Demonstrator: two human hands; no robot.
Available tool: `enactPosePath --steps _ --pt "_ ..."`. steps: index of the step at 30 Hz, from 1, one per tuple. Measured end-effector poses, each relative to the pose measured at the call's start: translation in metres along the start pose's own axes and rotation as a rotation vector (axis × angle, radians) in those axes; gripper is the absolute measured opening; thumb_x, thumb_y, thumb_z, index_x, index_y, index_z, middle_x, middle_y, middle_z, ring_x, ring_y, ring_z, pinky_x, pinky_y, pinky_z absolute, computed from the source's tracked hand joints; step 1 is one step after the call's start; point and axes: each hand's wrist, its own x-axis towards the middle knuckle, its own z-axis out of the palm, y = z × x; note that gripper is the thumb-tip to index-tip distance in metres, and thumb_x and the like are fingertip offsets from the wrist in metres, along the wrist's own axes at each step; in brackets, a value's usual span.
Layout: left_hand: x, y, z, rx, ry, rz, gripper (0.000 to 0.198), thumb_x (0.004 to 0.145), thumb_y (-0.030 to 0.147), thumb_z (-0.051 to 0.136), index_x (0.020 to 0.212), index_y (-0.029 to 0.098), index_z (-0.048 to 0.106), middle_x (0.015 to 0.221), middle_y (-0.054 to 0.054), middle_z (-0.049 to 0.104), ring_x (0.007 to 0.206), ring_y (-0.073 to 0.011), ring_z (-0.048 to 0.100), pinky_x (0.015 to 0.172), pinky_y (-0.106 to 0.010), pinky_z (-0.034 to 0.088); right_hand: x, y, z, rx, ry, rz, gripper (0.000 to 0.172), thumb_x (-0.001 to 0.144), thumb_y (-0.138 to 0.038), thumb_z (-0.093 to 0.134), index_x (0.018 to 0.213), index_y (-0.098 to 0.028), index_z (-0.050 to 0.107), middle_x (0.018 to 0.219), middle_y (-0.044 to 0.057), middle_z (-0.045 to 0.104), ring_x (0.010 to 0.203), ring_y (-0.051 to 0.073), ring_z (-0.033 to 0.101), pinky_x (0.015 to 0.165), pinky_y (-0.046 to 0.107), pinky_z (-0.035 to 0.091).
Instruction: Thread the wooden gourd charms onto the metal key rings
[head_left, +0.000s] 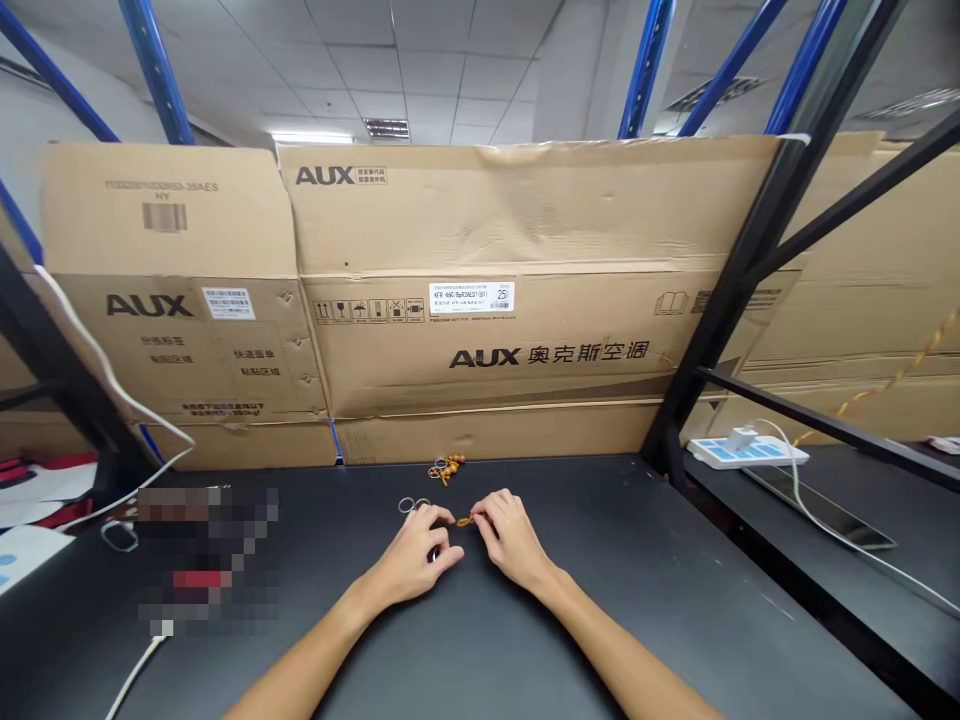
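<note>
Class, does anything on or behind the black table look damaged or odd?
Yes. A blocky, pixelated patch at the left of the table hides whatever lies there, while its surroundings look clear. Behind, the large AUX cardboard panel is creased, so it looks worn.

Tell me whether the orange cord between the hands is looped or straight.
Looped, it appears: the orange cord shows as a small narrow loop, its near end at the fingertips of the right hand.
</note>
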Motion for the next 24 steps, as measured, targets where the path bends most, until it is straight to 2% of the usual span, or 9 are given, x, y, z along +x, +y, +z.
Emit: enactPosePath --steps 5,15,18,24 --pt "0.000 -0.009 0.007 0.020 0.023 0.000 0.030 0.091 0.028 0.051 0.064 0.018 0.061 0.107 -0.006 0.059 0.097 -0.0203 0.052 0.091 -0.039 0.042 -0.001 0.001 0.004 -0.019 -0.020 -0.024 0.018 0.095 -0.020 0.039 0.089 -0.020 0.057 0.088 0.006 0.062 0.088 0.021 0.051 0.080 0.035 0.037" --pt "0.000 -0.006 0.007 0.267 0.134 -0.128 0.022 0.091 0.031 0.049 0.074 0.018 0.055 0.101 -0.006 0.059 0.095 -0.0227 0.054 0.083 -0.039 0.042 -0.001 0.011 0.005 -0.161 0.007 0.064 0.020 0.093 -0.017 0.042 0.090 -0.020 0.061 0.093 0.006 0.062 0.090 0.021 0.050 0.079 0.034 0.037" --pt "0.000 -0.010 0.009 0.374 0.163 -0.191 0.022 0.091 0.034 0.048 0.080 0.018 0.057 0.100 -0.009 0.060 0.097 -0.0253 0.053 0.081 -0.039 0.042 -0.001 0.011 0.005 -0.173 0.015 0.075 0.020 0.093 -0.017 0.043 0.092 -0.021 0.063 0.097 0.007 0.062 0.093 0.022 0.050 0.079 0.034 0.037" --pt "0.000 -0.015 0.010 0.525 0.177 -0.273 0.028 0.091 0.038 0.048 0.096 0.014 0.062 0.110 -0.014 0.059 0.103 -0.0292 0.051 0.086 -0.042 0.041 -0.002 0.011 0.005 -0.167 -0.015 0.042 0.018 0.085 -0.018 0.052 0.099 -0.022 0.063 0.103 0.007 0.060 0.098 0.023 0.049 0.082 0.035 0.038"
